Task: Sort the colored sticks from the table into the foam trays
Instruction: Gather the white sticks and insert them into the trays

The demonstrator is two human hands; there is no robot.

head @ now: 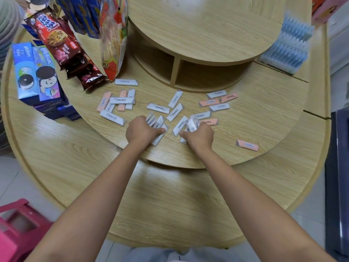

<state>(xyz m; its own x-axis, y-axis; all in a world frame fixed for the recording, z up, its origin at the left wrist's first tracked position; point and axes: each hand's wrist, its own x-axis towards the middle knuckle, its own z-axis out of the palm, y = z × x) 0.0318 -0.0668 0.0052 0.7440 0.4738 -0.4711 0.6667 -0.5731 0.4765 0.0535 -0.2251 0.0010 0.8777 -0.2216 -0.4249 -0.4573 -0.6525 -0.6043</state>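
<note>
Left hand [141,131]: fingers curled round bunch of white sticks [157,121], thumb lying on one. Right hand [201,137]: fingers gripping second white bundle [192,123], held upright. Both hands low over middle tier of round table [170,195]. Loose sticks, white and pink, scattered on same tier: heap at left [117,103], cluster at right [217,102], single pink stick [247,145] apart near rim. Blue tray [287,46] at far right, well apart from hands. Biscuit packs [62,48] at far left.
</note>
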